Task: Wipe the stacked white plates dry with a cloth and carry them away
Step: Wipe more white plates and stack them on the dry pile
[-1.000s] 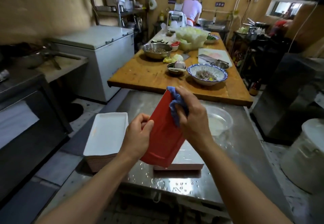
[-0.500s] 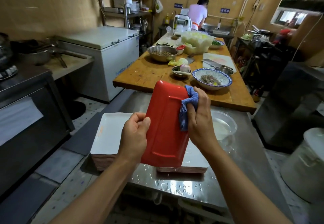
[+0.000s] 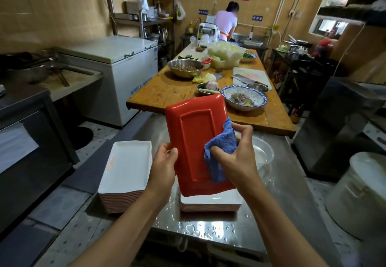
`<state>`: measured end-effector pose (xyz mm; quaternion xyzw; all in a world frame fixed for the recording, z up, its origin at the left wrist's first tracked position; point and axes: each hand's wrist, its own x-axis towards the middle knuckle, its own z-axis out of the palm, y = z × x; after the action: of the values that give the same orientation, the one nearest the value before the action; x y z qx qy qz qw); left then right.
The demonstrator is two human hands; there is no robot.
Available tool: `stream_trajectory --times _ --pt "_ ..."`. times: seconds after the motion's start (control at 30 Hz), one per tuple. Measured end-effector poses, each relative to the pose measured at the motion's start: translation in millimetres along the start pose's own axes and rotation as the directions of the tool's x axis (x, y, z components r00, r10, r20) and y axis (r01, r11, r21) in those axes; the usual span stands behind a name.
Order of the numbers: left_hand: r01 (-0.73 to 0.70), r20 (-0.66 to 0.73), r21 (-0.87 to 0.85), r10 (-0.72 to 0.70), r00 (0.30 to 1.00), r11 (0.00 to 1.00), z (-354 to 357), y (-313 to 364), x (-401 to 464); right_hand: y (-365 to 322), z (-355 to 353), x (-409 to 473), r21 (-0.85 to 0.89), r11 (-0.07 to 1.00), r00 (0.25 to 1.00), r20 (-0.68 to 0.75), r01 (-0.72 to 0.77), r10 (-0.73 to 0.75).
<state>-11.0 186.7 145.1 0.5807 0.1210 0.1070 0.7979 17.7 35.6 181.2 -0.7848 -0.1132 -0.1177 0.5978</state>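
My left hand (image 3: 161,166) grips the left edge of a rectangular plate (image 3: 194,141), held upright with its red underside facing me. My right hand (image 3: 236,156) holds a blue cloth (image 3: 220,152) pressed against the plate's right side. Below it, on the wet steel counter (image 3: 208,229), sits a low stack of white plates (image 3: 211,203), partly hidden by the held plate. A taller stack of white plates (image 3: 127,170) stands at the counter's left edge.
A clear bowl (image 3: 263,152) lies on the counter to the right. Beyond is a wooden table (image 3: 167,91) crowded with bowls and vegetables. A person (image 3: 225,22) works at the far sink. A white freezer (image 3: 123,66) stands left, a large pot (image 3: 363,193) right.
The plate has turned so its red underside faces me squarely. My right hand has slid the cloth down from the top edge onto the plate's right side.
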Motion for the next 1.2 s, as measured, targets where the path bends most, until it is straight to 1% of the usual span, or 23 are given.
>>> stream_trajectory --times 0.07,0.13,0.17,0.2,0.23,0.27,0.3,0.37,0.4,0.43,0.53,0.63,0.73,0.8,0.9,0.97,1.0,1.03,1.13,1.2 --pt "-0.052 0.069 0.125 0.044 0.997 0.991 -6 9 4 -2 -11 4 -0.052 0.997 0.998 0.045 0.048 -0.046" --pt "-0.188 0.105 0.239 0.167 0.98 0.953 -12 30 12 -3 -23 5 -0.058 0.994 0.986 0.143 0.094 -0.085" --pt "-0.265 0.14 0.314 0.232 0.963 0.912 -14 45 16 -4 -29 6 -0.044 0.994 0.975 0.202 0.103 -0.092" --pt "-0.339 0.198 0.402 0.28 0.939 0.851 -15 60 20 -5 -34 7 -0.036 0.993 0.96 0.262 0.11 -0.097" --pt "-0.394 0.283 0.485 0.286 0.915 0.781 -15 73 24 -5 -38 8 -0.045 0.992 0.943 0.316 0.119 -0.099" --pt "-0.416 0.377 0.544 0.23 0.897 0.729 -14 84 28 -6 -43 9 -0.075 0.988 0.927 0.362 0.134 -0.098" --pt "-0.406 0.465 0.574 0.125 0.876 0.711 -13 91 31 -7 -46 10 -0.115 0.981 0.911 0.401 0.155 -0.097" --pt "-0.333 0.59 0.554 -0.078 0.804 0.763 -12 93 35 -10 -51 11 -0.182 0.96 0.887 0.447 0.213 -0.112" --pt "-0.302 0.615 0.537 -0.121 0.779 0.787 -11 90 36 -11 -53 13 -0.2 0.95 0.881 0.455 0.24 -0.127" --pt "-0.288 0.618 0.524 -0.125 0.776 0.802 -10 87 34 -12 -53 14 -0.208 0.945 0.88 0.456 0.252 -0.134" --pt "-0.292 0.594 0.444 -0.035 0.804 0.847 -8 81 30 -17 -53 16 -0.269 0.919 0.887 0.435 0.289 -0.152" --pt "-0.265 0.56 0.372 0.012 0.828 0.89 -6 75 25 -26 -39 16 -0.383 0.829 0.879 0.41 0.408 -0.243" --pt "-0.293 0.534 0.373 0.055 0.844 0.88 0 75 19 -42 -14 17 -0.458 0.714 0.843 0.377 0.529 -0.383" --pt "-0.288 0.518 0.356 0.069 0.852 0.889 -1 77 16 -49 -3 19 -0.506 0.643 0.818 0.381 0.574 -0.431" --pt "-0.23 0.475 0.326 0.051 0.878 0.917 -14 80 12 -43 -4 19 -0.534 0.604 0.805 0.419 0.592 -0.419" --pt "-0.163 0.433 0.278 0.028 0.901 0.947 -26 81 11 -32 -15 17 -0.592 0.561 0.815 0.419 0.58 -0.4" --pt "-0.137 0.419 0.25 0.02 0.908 0.959 -32 81 11 -26 -22 16 -0.607 0.561 0.827 0.405 0.562 -0.39" --pt "-0.115 0.406 0.227 0.013 0.914 0.967 -36 80 11 -20 -29 15 -0.604 0.586 0.842 0.384 0.539 -0.378" --pt "-0.049 0.362 0.184 -0.021 0.932 0.982 -41 78 10 -6 -41 15 -0.515 0.728 0.888 0.329 0.453 -0.321" --pt "0.0 0.336 0.171 -0.059 0.94 0.985 -39 75 10 -2 -41 15 -0.46 0.792 0.91 0.296 0.402 -0.29"
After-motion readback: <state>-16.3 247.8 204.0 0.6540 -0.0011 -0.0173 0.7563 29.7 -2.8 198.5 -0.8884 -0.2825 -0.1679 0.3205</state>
